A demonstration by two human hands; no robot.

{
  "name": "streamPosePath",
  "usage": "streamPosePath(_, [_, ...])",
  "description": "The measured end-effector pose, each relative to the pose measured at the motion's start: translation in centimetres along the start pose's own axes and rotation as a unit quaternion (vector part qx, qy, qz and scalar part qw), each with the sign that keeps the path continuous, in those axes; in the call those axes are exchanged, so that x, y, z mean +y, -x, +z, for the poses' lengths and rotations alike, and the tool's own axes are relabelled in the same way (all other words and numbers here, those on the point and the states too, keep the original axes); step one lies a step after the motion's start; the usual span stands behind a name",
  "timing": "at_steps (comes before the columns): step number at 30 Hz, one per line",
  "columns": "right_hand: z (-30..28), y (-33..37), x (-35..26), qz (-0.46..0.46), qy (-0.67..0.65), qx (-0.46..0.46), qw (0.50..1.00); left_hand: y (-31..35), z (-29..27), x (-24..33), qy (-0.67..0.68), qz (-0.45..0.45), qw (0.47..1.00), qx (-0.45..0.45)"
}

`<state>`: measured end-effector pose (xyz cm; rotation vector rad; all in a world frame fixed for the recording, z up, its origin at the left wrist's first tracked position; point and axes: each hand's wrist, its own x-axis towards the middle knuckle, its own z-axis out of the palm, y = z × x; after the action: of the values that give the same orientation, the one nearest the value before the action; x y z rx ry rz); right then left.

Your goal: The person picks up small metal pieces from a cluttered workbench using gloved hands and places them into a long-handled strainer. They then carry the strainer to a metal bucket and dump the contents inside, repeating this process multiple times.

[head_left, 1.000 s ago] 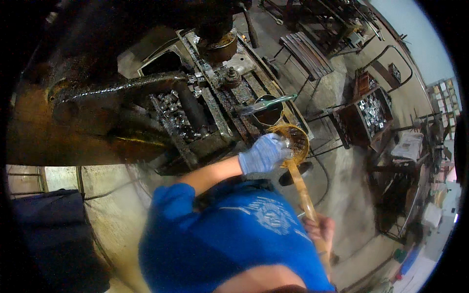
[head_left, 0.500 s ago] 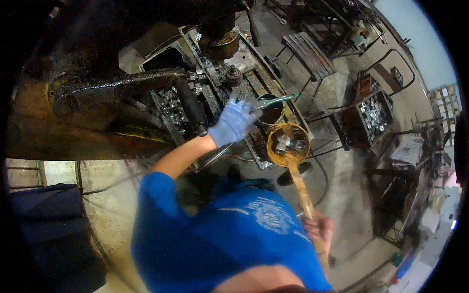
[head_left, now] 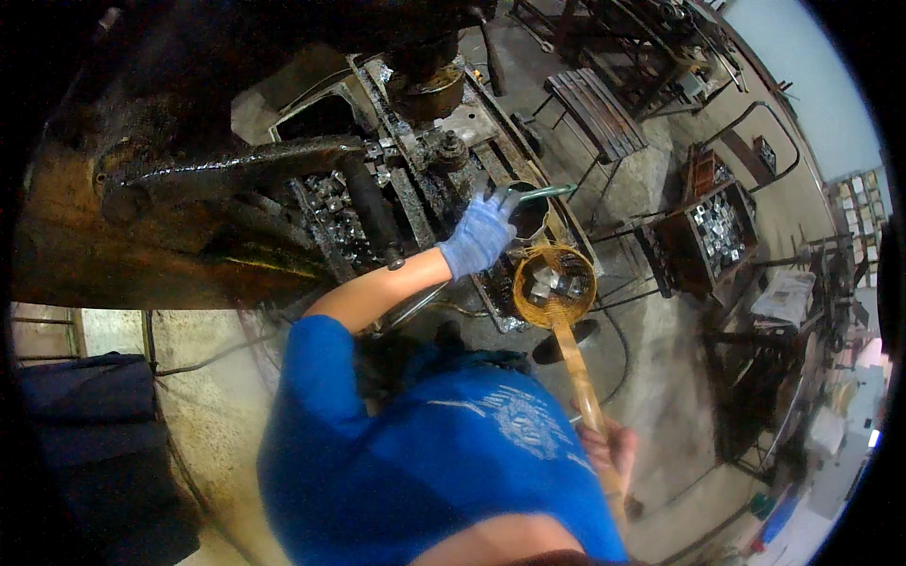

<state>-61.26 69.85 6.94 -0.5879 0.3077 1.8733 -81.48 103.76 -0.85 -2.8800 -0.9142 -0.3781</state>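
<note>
Bare right hand (head_left: pixel 612 451) clasped around the wooden handle (head_left: pixel 579 375) of a yellow strainer (head_left: pixel 525 300), metal pieces (head_left: pixel 557 286) inside, strainer just beside a round pot (head_left: pixel 545 226), gloved left hand (head_left: pixel 479 234) at a green-handled brush (head_left: pixel 551 191) above the pot, its grip indeterminable.

The left grip (head_left: pixel 481 234) is clad in a light-blue fabric glove (head_left: pixel 469 251), by which the hand is covered down to the wrist; its fingers (head_left: pixel 506 202) are seen to be greyer. Below the glove, the forearm (head_left: pixel 392 286) is left bare up to a short blue sleeve (head_left: pixel 326 363). The blue shirt (head_left: pixel 406 472) is marked, beside the bare right grip (head_left: pixel 613 451), with a pale rounded emblem (head_left: pixel 526 424) flanked by pale streaks.
</note>
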Motion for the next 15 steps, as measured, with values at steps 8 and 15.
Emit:
streamPosePath(8, [0.6,0.0,-0.5,0.017,0.015,0.013,1.000,0.6,-0.2,-0.4,0.024,-0.020,0.999,0.013])
streamPosePath(15, [0.5,0.0,0.1,0.003,-0.011,0.001,1.000,4.1,-6.3,-11.6,0.081,-0.175,0.969,0.153])
